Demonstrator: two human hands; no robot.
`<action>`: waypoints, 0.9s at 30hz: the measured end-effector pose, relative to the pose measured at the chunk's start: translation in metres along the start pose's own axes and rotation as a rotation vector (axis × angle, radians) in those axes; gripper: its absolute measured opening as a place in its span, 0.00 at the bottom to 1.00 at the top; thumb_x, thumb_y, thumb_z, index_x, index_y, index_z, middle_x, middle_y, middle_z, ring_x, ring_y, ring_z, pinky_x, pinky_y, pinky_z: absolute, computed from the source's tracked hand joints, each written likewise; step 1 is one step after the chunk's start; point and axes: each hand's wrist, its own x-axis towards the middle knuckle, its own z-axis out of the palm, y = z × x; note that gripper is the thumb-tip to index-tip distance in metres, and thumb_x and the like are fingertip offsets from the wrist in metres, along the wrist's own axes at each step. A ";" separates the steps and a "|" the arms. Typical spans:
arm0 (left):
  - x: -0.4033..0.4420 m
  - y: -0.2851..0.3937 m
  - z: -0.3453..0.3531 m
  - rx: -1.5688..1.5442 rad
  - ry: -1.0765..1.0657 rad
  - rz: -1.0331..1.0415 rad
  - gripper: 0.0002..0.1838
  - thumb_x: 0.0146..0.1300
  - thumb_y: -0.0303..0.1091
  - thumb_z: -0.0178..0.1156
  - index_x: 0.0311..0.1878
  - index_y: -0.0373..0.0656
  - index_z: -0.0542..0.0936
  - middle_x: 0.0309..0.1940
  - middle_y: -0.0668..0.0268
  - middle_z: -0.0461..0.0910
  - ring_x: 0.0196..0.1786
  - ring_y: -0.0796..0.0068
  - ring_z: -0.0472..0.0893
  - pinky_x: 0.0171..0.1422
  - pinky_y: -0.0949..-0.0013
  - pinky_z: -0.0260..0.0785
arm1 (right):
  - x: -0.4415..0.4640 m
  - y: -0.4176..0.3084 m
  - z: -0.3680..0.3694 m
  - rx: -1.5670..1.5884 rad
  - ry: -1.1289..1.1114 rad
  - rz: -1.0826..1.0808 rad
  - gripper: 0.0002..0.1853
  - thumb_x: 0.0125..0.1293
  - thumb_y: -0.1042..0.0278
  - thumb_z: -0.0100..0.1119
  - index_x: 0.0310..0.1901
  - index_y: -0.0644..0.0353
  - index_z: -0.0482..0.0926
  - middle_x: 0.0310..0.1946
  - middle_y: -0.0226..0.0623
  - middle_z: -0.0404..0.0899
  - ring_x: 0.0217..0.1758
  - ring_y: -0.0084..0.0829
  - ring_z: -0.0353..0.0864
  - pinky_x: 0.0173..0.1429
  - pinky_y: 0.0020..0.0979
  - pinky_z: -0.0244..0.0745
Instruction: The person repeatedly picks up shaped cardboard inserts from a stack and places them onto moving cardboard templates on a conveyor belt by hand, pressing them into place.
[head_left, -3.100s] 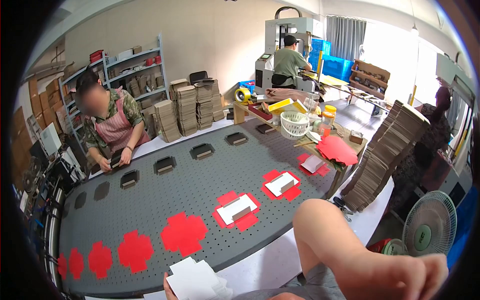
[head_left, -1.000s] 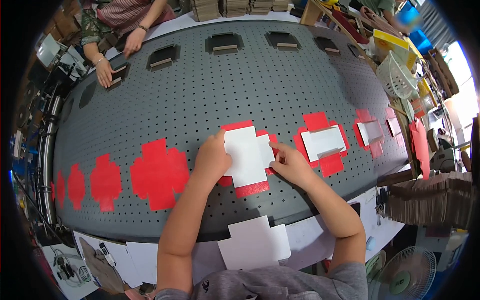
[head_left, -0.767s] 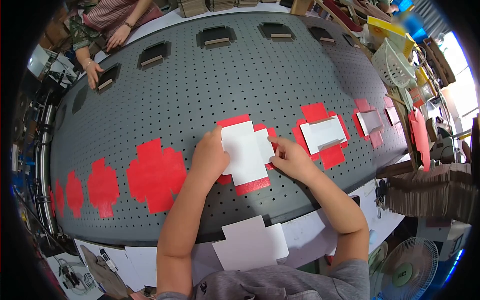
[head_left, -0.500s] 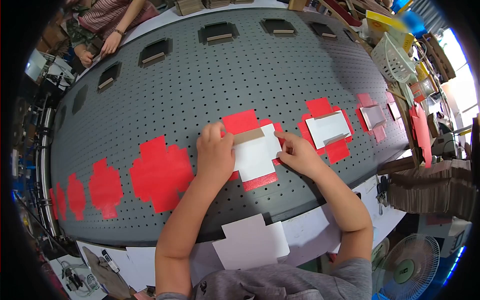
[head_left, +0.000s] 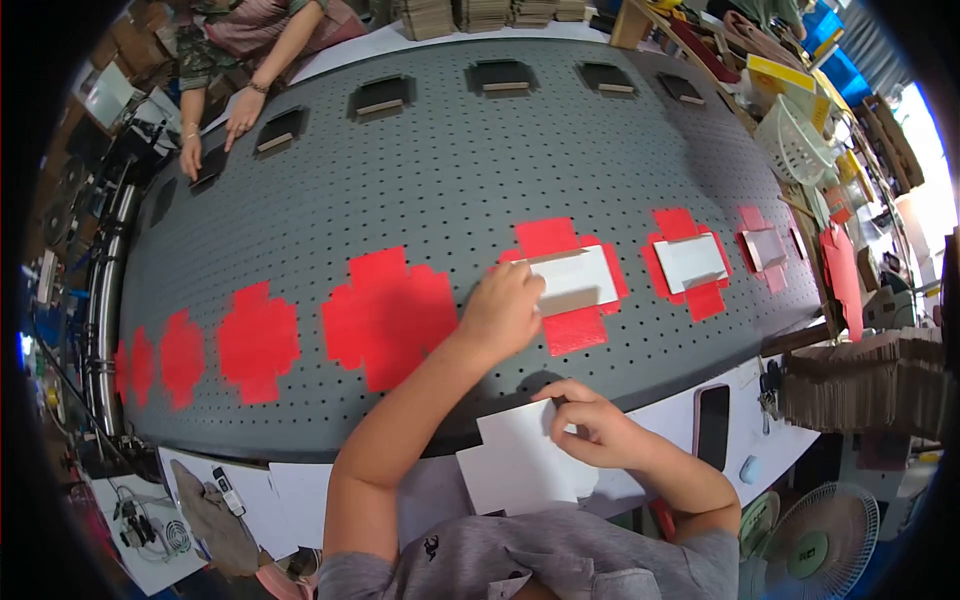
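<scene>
A white card blank lies on a red cross-shaped sheet, with flaps standing up along its long edges. My left hand is closed at the blank's left end, fingers bent and touching it. Near the table's front edge, my right hand curls its fingers at the upper right corner of a white blank, which lies close to my body. The contact under the right fingertips is partly hidden.
More red sheets lie in a row on the perforated grey belt; two to the right carry white blanks. Dark pieces line the far side, where a co-worker's hands work. A phone and fan are at right.
My right hand has left the blank on the red sheet and moved down to the white blank near me. The raised flap near my left hand and the sheets have shifted right.
</scene>
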 end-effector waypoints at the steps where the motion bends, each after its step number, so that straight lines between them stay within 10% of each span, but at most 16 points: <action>1: -0.015 0.005 -0.012 -0.168 -0.006 -0.019 0.15 0.50 0.36 0.67 0.39 0.39 0.79 0.35 0.59 0.78 0.42 0.60 0.75 0.49 0.62 0.70 | 0.002 0.003 0.003 -0.017 0.016 -0.061 0.29 0.54 0.80 0.61 0.61 0.58 0.70 0.56 0.42 0.69 0.52 0.33 0.72 0.38 0.26 0.75; 4: -0.052 0.003 -0.067 -0.626 -0.310 -0.233 0.18 0.51 0.43 0.69 0.39 0.39 0.79 0.37 0.61 0.79 0.45 0.64 0.77 0.46 0.64 0.71 | 0.021 -0.014 0.004 0.000 0.152 -0.029 0.23 0.56 0.83 0.58 0.55 0.59 0.74 0.60 0.41 0.67 0.49 0.28 0.73 0.31 0.21 0.71; 8: -0.093 -0.020 -0.102 -0.602 -0.398 -0.348 0.22 0.52 0.43 0.71 0.47 0.40 0.79 0.41 0.64 0.78 0.47 0.69 0.76 0.49 0.66 0.70 | 0.034 -0.038 0.008 0.053 -0.044 0.291 0.15 0.53 0.84 0.60 0.43 0.61 0.74 0.60 0.42 0.67 0.52 0.30 0.74 0.47 0.26 0.72; 12: -0.112 -0.033 -0.108 -0.615 -0.408 0.110 0.25 0.52 0.38 0.71 0.52 0.41 0.77 0.44 0.63 0.78 0.44 0.71 0.79 0.48 0.65 0.72 | 0.055 0.007 0.020 0.001 0.143 0.002 0.13 0.53 0.85 0.61 0.38 0.59 0.71 0.52 0.41 0.70 0.49 0.27 0.75 0.36 0.21 0.73; 15: -0.112 -0.042 -0.104 -0.925 -0.190 -0.528 0.18 0.54 0.31 0.66 0.48 0.38 0.77 0.40 0.62 0.80 0.40 0.68 0.79 0.47 0.68 0.72 | 0.098 0.024 0.021 0.348 0.454 0.231 0.11 0.59 0.81 0.61 0.38 0.59 0.69 0.38 0.32 0.74 0.41 0.20 0.76 0.42 0.21 0.73; 18: -0.106 -0.069 -0.112 0.044 0.235 -0.564 0.13 0.55 0.24 0.57 0.45 0.37 0.77 0.39 0.54 0.81 0.41 0.52 0.80 0.44 0.54 0.73 | 0.133 0.025 0.025 0.389 0.145 0.439 0.11 0.66 0.79 0.55 0.50 0.63 0.72 0.35 0.29 0.74 0.36 0.17 0.75 0.39 0.19 0.73; 27: -0.093 -0.113 -0.100 0.078 0.097 -0.711 0.19 0.51 0.18 0.53 0.49 0.34 0.76 0.40 0.51 0.80 0.43 0.50 0.80 0.46 0.53 0.73 | 0.163 0.033 0.047 -0.136 0.239 0.343 0.13 0.63 0.78 0.57 0.50 0.66 0.78 0.23 0.24 0.67 0.26 0.15 0.67 0.31 0.22 0.67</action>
